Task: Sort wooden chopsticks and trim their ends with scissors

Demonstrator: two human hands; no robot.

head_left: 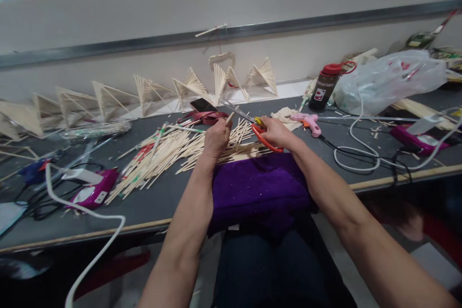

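My right hand (275, 132) is closed round the red and yellow handles of a pair of scissors (267, 140), whose blades point away to the upper left. In my left hand (217, 135) a short wooden stick (232, 114) is pinched, its end standing up beside the blades. Whether the blades touch the stick I cannot tell. Under and around both hands lies a loose pile of wooden sticks (164, 156). A purple cloth (258, 185) covers the table edge and lap just below them.
Fan-shaped stick models (191, 84) line the wall. A pink glue gun (310, 122), a dark bottle with red lid (325, 86) and a plastic bag (393, 79) are at right. Magenta power strips (96, 190) and white cables lie on both sides. A phone (202, 105) lies behind the pile.
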